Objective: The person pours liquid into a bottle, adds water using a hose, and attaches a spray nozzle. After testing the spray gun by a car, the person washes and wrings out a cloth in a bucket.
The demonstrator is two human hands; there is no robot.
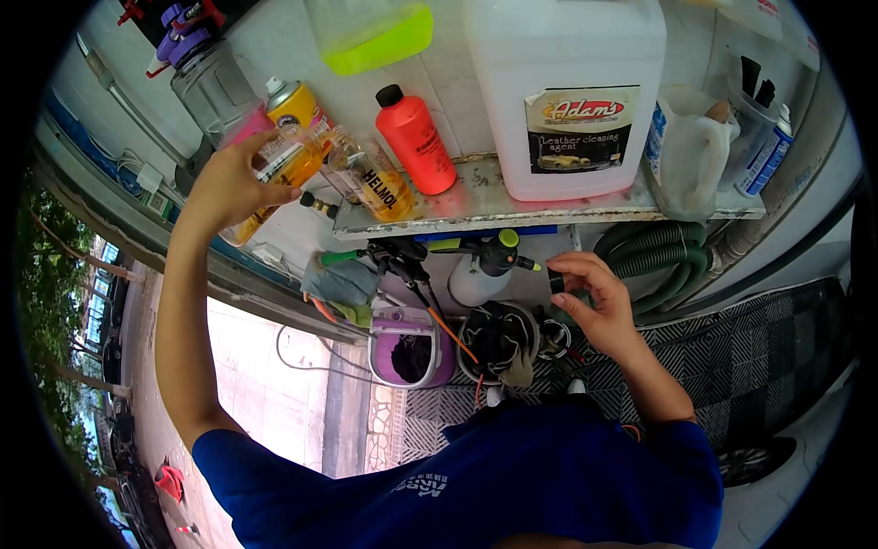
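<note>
My left hand (229,183) is raised at the left end of the shelf, its fingers wrapped round a clear bottle of amber liquid (298,166). The bottle is tilted, and my hand covers much of it. Right beside it stands another clear bottle with amber liquid, lettered HELMOL (382,194). A yellow spray can (297,105) is behind the held bottle. My right hand (596,297) pinches a small black cap (555,280) between thumb and fingers, below the shelf's front edge and near a pump sprayer (485,271).
On the shelf (476,197) are a red bottle (416,142), a large white jug (572,55) labelled leather cleaning agent, and a plastic pitcher (690,151). Beneath it are a coiled green hose (654,261), a purple bucket (439,352) and a bucket of dark cloths (498,339).
</note>
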